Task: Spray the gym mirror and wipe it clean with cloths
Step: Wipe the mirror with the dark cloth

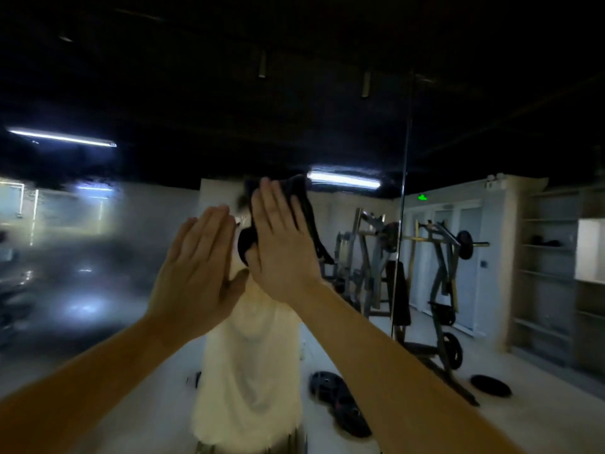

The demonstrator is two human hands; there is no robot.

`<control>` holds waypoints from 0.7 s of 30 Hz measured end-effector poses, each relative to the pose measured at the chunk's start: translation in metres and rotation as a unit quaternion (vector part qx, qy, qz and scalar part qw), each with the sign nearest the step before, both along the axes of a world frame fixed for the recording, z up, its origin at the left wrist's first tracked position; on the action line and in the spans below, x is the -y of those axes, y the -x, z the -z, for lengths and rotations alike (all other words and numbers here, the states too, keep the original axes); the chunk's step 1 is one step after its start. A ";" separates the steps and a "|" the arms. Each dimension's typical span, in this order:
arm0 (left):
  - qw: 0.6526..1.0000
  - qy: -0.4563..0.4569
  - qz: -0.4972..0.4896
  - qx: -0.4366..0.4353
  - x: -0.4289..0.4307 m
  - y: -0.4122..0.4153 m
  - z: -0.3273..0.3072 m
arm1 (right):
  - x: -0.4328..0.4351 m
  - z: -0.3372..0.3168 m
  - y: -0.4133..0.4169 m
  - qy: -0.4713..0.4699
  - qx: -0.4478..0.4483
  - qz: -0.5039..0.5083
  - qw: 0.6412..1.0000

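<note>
The gym mirror (98, 273) fills the view in front of me. Its left part looks hazy and streaked, and its right part shows a sharper reflection. My right hand (278, 244) is raised with the palm flat, pressing a dark cloth (304, 204) against the glass. The cloth sticks out above and to the right of my fingers. My left hand (196, 273) is held flat beside it, fingers together, close to or on the glass. Whether a cloth lies under that hand is hidden.
A vertical seam (404, 198) divides the mirror panels right of my hands. In the glass I see my own reflection in a cream shirt (252, 355), weight machines (438, 257), weight plates (340, 404) on the floor and shelving (550, 257) at the far right.
</note>
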State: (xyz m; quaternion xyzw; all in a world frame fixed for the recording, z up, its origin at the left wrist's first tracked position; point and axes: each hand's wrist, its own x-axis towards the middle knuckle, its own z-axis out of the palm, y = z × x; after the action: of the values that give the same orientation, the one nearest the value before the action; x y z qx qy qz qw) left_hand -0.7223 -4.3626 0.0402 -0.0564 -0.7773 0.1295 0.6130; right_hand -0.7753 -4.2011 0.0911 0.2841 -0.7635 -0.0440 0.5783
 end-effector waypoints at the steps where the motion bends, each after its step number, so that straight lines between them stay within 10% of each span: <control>1: 1.000 -0.008 -0.008 -0.010 0.005 -0.002 -0.005 | -0.009 -0.001 0.001 -0.050 -0.008 -0.011 0.999; 4: 0.999 -0.031 -0.020 -0.009 0.012 0.002 -0.014 | -0.054 -0.010 0.009 -0.090 -0.021 0.006 0.996; 14: 0.997 -0.041 -0.043 0.041 0.017 0.010 -0.017 | -0.093 -0.014 0.025 0.274 0.047 0.054 0.959; 21: 1.000 -0.022 -0.009 0.004 0.048 -0.013 -0.009 | 0.023 -0.023 -0.003 0.126 0.021 0.021 0.992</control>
State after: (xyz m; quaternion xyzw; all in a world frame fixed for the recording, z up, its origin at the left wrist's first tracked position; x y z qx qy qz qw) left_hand -0.7093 -4.4104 0.0496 -0.0363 -0.7832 0.1173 0.6096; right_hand -0.7718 -4.2237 0.1146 0.1938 -0.7806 0.0457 0.5924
